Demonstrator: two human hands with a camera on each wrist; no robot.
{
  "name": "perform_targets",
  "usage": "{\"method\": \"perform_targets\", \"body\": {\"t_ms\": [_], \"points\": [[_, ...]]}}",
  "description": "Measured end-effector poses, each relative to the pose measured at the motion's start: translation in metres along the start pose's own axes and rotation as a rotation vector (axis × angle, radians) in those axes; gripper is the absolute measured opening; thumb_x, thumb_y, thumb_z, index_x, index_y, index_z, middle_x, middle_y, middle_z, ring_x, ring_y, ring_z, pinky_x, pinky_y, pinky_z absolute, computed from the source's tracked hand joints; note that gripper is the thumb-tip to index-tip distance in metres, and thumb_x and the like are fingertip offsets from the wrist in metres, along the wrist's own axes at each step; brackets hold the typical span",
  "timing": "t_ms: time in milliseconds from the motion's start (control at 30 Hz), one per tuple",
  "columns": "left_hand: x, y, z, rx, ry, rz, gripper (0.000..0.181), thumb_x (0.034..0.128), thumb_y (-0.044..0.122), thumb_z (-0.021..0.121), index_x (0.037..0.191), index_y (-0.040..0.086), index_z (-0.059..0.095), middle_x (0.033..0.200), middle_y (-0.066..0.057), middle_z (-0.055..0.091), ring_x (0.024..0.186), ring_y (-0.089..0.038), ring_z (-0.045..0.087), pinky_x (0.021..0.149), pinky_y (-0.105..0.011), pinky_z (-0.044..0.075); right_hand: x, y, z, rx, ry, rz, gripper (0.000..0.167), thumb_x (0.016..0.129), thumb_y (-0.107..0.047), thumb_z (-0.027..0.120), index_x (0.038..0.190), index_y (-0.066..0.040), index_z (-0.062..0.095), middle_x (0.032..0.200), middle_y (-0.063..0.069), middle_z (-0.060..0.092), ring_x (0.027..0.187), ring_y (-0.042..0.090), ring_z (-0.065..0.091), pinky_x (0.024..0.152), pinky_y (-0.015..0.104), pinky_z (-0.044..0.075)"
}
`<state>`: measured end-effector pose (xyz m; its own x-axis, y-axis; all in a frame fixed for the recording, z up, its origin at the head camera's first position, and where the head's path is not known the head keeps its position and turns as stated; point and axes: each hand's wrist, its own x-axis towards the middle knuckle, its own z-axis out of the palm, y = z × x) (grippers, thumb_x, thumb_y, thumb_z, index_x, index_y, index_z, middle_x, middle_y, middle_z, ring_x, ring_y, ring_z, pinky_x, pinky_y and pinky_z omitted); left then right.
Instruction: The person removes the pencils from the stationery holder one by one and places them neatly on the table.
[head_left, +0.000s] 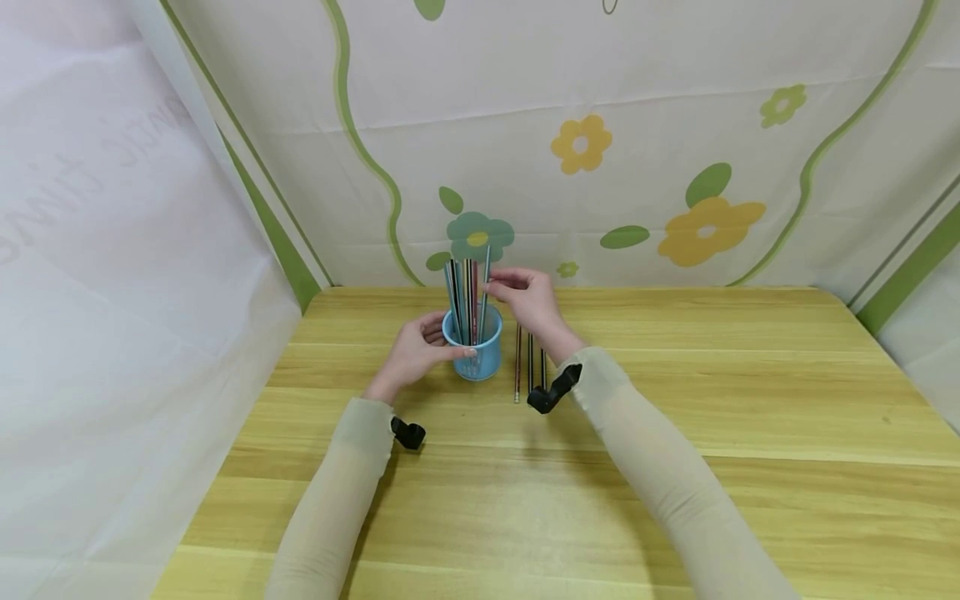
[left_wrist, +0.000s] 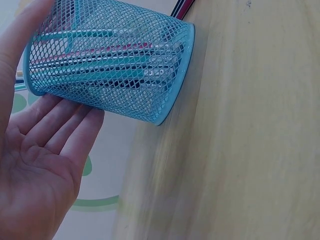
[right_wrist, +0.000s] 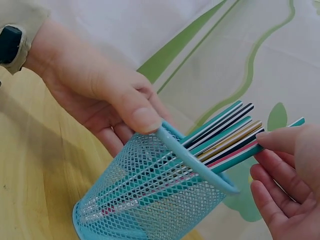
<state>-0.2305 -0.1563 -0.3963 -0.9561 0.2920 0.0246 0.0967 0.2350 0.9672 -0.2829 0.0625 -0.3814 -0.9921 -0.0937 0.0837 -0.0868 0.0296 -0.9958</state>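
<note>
A light-blue mesh pencil cup [head_left: 489, 358] stands upright on the table, holding several striped pencils [right_wrist: 220, 137] in teal, black, gold and red. My left hand [head_left: 412, 352] steadies the cup from the left, thumb over the near rim and fingers against the far side. In the left wrist view, eraser ends show through the mesh near the cup's base [left_wrist: 175, 85]. Above the cup's right side, my right hand [head_left: 531, 302] pinches a teal pencil [head_left: 488, 258] between thumb and fingers. That pencil leans slightly, its lower part inside the cup.
Right of the cup, a red pencil [head_left: 517, 367] and dark pencils [head_left: 530, 358] lie side by side on the wood-grain table [head_left: 465, 492], partly under my right wrist. A flower-printed curtain [head_left: 487, 150] hangs along the table's back edge.
</note>
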Motion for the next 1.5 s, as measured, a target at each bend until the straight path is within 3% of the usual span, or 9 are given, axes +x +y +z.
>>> {"method": "perform_targets", "body": {"t_ms": [400,733,1067,1500], "points": [[0.0,0.0,0.0,0.003,0.0,-0.004,0.073,0.0815,0.012,0.088,0.143,-0.004,0.052,0.133,-0.018,0.063,0.123,-0.031,0.06,0.105,-0.037,0.049,0.002,-0.01,-0.01,0.109,0.07,-0.052,0.033,0.092,-0.013,0.079,0.121,0.001,0.071,0.11,0.013,0.073,0.094,0.022,0.071,0.087,0.034,0.059],[0.0,0.0,-0.001,-0.005,-0.006,-0.011,0.072,0.0819,0.01,0.088,0.143,-0.004,0.052,0.134,-0.019,0.062,0.124,-0.033,0.059,0.105,-0.037,0.049,0.0,-0.021,-0.021,0.179,0.106,-0.057,0.035,0.092,-0.012,0.079,0.122,0.002,0.071,0.11,0.014,0.073,0.094,0.024,0.071,0.093,0.044,0.057],[-0.002,0.0,-0.001,-0.005,-0.006,-0.005,0.072,0.0817,0.01,0.088,0.143,-0.004,0.053,0.132,-0.018,0.063,0.123,-0.032,0.06,0.105,-0.037,0.049,-0.002,-0.03,-0.04,0.255,0.149,-0.092,0.032,0.091,-0.01,0.079,0.12,0.003,0.071,0.102,0.01,0.074,0.087,0.02,0.072,0.084,0.033,0.06],[-0.001,-0.002,-0.001,-0.016,-0.01,0.005,0.071,0.0815,0.009,0.088,0.142,-0.004,0.053,0.132,-0.018,0.063,0.122,-0.033,0.06,0.104,-0.036,0.049,-0.005,-0.034,-0.063,0.326,0.202,-0.137,0.036,0.089,-0.01,0.082,0.119,0.005,0.069,0.102,0.013,0.072,0.085,0.021,0.072,0.081,0.032,0.061]]}}
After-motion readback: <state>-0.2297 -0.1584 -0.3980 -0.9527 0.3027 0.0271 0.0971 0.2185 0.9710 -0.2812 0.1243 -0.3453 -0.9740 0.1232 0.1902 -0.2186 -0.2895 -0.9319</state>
